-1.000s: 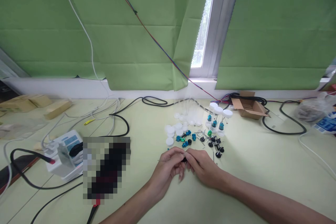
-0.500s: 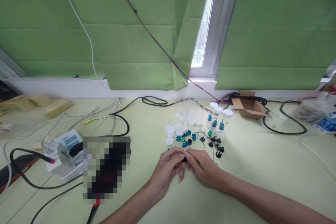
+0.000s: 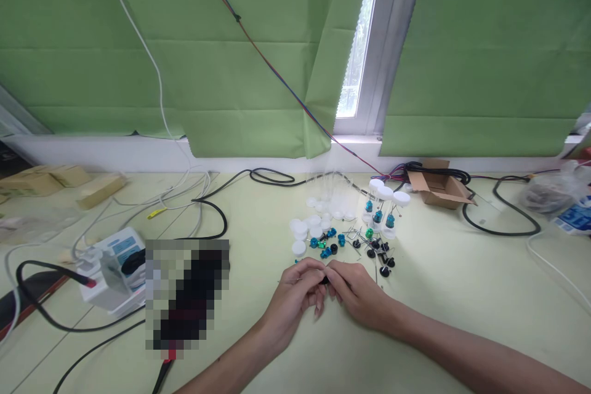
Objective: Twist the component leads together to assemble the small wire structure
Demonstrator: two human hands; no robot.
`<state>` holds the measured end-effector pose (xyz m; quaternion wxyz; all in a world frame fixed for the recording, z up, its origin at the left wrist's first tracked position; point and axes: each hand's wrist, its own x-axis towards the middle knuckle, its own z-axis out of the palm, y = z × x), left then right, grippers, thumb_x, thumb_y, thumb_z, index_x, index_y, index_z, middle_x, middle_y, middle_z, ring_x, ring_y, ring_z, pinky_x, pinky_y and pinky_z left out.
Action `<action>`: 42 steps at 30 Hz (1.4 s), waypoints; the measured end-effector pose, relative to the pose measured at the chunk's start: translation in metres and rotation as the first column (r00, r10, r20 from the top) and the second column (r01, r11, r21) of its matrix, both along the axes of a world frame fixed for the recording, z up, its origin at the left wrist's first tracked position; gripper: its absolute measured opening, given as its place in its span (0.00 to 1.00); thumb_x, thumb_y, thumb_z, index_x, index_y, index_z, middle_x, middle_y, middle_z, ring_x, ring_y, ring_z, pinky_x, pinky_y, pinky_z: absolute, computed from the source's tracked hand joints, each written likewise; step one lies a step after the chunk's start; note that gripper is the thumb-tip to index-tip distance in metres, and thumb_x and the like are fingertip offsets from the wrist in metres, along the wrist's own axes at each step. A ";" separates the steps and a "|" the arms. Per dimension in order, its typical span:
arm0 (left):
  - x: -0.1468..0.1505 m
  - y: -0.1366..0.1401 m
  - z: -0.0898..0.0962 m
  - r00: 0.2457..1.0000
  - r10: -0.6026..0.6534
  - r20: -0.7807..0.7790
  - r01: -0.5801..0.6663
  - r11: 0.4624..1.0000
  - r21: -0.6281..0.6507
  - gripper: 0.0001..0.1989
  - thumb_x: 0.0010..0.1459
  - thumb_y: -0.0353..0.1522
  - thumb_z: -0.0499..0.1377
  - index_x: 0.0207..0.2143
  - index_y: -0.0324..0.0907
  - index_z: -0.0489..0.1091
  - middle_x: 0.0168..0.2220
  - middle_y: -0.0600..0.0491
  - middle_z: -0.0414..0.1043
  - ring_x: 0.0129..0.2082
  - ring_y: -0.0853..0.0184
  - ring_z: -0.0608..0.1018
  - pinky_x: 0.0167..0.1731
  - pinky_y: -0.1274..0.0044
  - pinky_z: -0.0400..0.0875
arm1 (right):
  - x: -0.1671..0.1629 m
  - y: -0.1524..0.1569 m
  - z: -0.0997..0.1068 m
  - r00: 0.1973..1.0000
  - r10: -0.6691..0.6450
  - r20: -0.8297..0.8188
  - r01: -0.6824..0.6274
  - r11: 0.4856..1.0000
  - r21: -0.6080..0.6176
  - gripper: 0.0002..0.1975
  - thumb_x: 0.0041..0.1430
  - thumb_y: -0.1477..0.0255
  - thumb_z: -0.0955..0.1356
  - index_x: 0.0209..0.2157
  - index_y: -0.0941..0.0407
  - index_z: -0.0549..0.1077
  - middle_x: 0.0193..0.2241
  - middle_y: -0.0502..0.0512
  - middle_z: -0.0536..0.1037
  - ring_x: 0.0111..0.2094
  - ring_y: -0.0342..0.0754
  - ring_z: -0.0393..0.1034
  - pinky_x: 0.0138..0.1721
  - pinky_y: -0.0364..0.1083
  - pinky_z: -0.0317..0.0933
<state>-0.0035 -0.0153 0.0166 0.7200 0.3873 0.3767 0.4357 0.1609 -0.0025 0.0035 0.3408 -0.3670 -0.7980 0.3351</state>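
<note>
My left hand [image 3: 295, 292] and my right hand [image 3: 360, 292] meet fingertip to fingertip low over the table. Both are closed in a pinch around a small black part [image 3: 325, 280], mostly hidden by the fingers. A thin metal rod [image 3: 287, 280] pokes out on the left side of my left hand. Just beyond the hands lie blue fittings [image 3: 326, 253], a green fitting [image 3: 369, 233], black discs with metal stems [image 3: 385, 271] and thin bent metal rods [image 3: 354, 235]. White round caps [image 3: 299, 249] lie to the left of these.
Clear tubes with white caps [image 3: 401, 199] stand upright at the back, blue fittings inside. More clear tubes [image 3: 341, 206] stand beside them. An open cardboard box [image 3: 441, 192] and black cables [image 3: 498, 233] are at the right. A white power adapter [image 3: 113, 271] sits left, near a blurred-out dark object [image 3: 194, 295].
Hardly anything differs. Both hands keep their pinch in the same place, and the view has shifted very slightly.
</note>
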 end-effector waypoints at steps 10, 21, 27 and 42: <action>-0.001 0.000 0.000 0.999 -0.019 0.036 0.019 1.000 -0.007 0.04 0.58 0.32 0.58 0.32 0.39 0.69 0.18 0.57 0.66 0.16 0.73 0.66 0.18 0.79 0.61 | 0.000 0.000 -0.001 1.000 -0.003 -0.012 0.003 1.000 0.003 0.18 0.71 0.69 0.54 0.25 0.54 0.60 0.21 0.47 0.67 0.23 0.42 0.61 0.29 0.41 0.55; -0.003 0.000 0.000 0.996 -0.049 0.080 0.048 0.999 0.007 0.05 0.60 0.32 0.57 0.33 0.39 0.69 0.20 0.56 0.67 0.18 0.72 0.69 0.19 0.80 0.62 | 0.000 0.001 -0.001 1.000 0.010 -0.027 -0.010 1.000 -0.018 0.18 0.71 0.70 0.54 0.25 0.54 0.59 0.21 0.46 0.66 0.23 0.42 0.61 0.30 0.41 0.55; -0.002 0.001 0.000 0.997 -0.041 0.072 0.040 0.999 0.005 0.08 0.60 0.35 0.57 0.32 0.39 0.69 0.19 0.56 0.66 0.17 0.72 0.68 0.18 0.80 0.62 | -0.001 0.001 -0.001 1.000 0.001 -0.026 -0.001 1.000 -0.011 0.18 0.71 0.70 0.54 0.25 0.55 0.59 0.21 0.46 0.66 0.23 0.42 0.61 0.30 0.41 0.55; -0.001 0.001 0.001 0.996 -0.050 0.075 0.048 0.999 0.018 0.08 0.61 0.34 0.57 0.31 0.39 0.68 0.19 0.56 0.66 0.17 0.72 0.68 0.18 0.80 0.62 | 0.000 -0.001 0.001 1.000 -0.002 -0.021 0.002 1.000 -0.019 0.19 0.72 0.68 0.54 0.25 0.54 0.60 0.21 0.47 0.67 0.23 0.42 0.61 0.29 0.42 0.56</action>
